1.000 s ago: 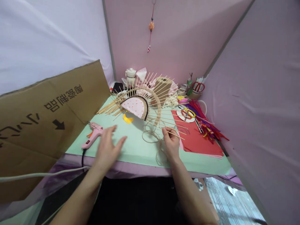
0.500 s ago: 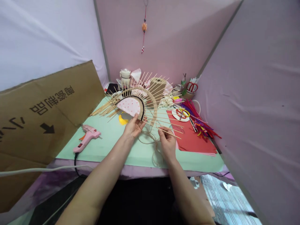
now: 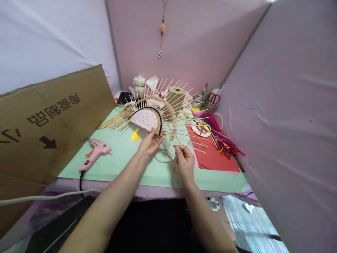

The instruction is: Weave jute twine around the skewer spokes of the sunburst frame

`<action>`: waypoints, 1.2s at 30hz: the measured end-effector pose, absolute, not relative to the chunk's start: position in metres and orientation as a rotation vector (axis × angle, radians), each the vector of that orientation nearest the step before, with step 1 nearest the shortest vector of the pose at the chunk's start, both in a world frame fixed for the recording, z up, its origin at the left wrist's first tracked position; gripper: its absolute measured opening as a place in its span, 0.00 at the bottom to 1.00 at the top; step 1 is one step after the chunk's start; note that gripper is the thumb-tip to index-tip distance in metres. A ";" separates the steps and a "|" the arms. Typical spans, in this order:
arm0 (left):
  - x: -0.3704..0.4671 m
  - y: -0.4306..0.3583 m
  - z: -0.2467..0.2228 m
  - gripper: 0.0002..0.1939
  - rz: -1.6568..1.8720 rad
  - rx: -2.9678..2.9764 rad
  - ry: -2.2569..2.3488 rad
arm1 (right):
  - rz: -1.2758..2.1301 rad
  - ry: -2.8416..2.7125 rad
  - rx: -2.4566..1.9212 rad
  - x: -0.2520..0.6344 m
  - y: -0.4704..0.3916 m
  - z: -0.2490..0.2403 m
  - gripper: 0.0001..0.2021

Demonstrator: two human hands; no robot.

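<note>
My left hand (image 3: 150, 142) grips the lower right edge of a half-round woven piece (image 3: 144, 119). Its middle is pink spotted fabric, bordered by twine and a black band, with thin wooden sticks fanning outward. A wider ring of woven twine (image 3: 172, 114) runs through the sticks. Close to the lowest sticks on the right, my right hand (image 3: 184, 160) is closed in a pinch on jute twine (image 3: 164, 154). Loose loops of that twine lie on the table between both hands. The fingertips partly hide the pinched strand.
On the left lie a pink glue gun (image 3: 96, 153) and a leaning cardboard sheet (image 3: 52, 112). Red paper (image 3: 218, 158), scissors (image 3: 204, 127) and pipe cleaners (image 3: 226, 140) are at right. Behind stand a twine roll (image 3: 176, 92) and a white bottle (image 3: 139, 84). A yellow piece (image 3: 135, 135) lies mid-table.
My right hand has moved slightly left and away from the lowest stick, its fingers pinched together. The left hand keeps its hold on the woven piece. The whole view has shifted a little.
</note>
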State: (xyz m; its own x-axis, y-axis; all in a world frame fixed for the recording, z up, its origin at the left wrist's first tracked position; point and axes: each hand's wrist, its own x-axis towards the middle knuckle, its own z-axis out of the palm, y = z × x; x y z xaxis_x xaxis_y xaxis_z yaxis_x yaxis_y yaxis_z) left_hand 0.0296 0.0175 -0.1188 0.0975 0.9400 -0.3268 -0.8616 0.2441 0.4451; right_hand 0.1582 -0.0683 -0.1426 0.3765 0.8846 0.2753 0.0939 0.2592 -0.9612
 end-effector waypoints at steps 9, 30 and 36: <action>0.031 0.017 -0.119 0.03 1.336 0.144 0.596 | 0.838 -1.084 -1.166 0.155 -0.066 -0.139 0.13; 0.029 0.015 -0.118 0.06 1.328 0.118 0.579 | 0.769 -1.138 -1.182 0.161 -0.065 -0.144 0.11; 0.028 0.012 -0.115 0.07 1.296 0.142 0.598 | 0.773 -1.116 -1.219 0.164 -0.058 -0.148 0.12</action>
